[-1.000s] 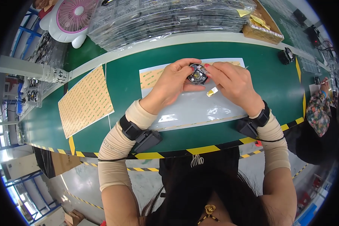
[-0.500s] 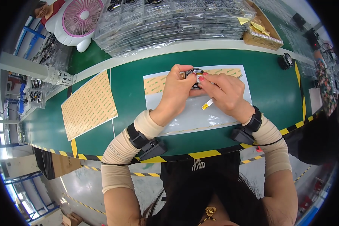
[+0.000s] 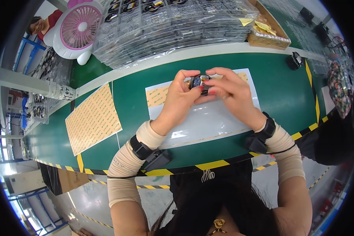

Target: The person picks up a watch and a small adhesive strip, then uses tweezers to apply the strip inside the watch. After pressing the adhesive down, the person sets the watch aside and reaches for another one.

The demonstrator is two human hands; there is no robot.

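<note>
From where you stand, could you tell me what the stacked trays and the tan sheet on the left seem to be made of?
Stacked trays: clear, glossy thin plastic, judging by glare and see-through pockets. Tan sheet: probably matte paper-backed sticker stock, flat with a regular grid of small marks.

small round part (image 3: pixel 200 81), dark body with a shiny metal rim and what looks like a brass-coloured bit on its left edge, though it's too tiny to be sure. it's up off the tabletop, pinched between the fingertips of both hands, face turned up toward the camera. it sits over the far edge of a white sheet (image 3: pixel 208 118), mostly hidden by fingers.
</note>
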